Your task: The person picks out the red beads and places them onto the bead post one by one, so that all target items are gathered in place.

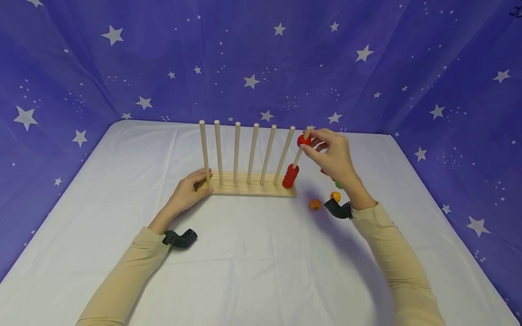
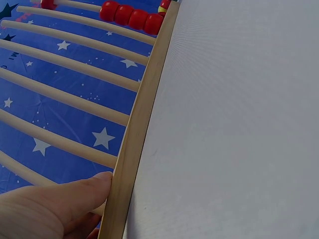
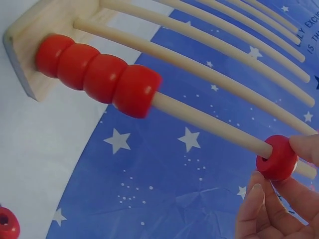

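A wooden peg stand [image 1: 253,190] with a flat base and a row of upright rods stands on the table. My left hand [image 1: 188,190] grips the base's left end, its thumb along the front edge [image 2: 139,132] in the left wrist view. At the right end, my right hand [image 1: 333,154] pinches a red bead [image 3: 277,158] between thumb and fingers. The rod passes through that bead near its top. Lower on the same rod, several red beads [image 1: 290,176] sit stacked against the base. The other rods carry no beads.
Loose beads lie right of the stand: an orange one [image 1: 315,204], a yellow-orange one [image 1: 335,196] and a green one [image 1: 339,184], partly behind the right forearm. A loose red bead [image 3: 8,223] shows in the right wrist view. Starry blue cloth [image 1: 228,54] hangs behind the white-covered table.
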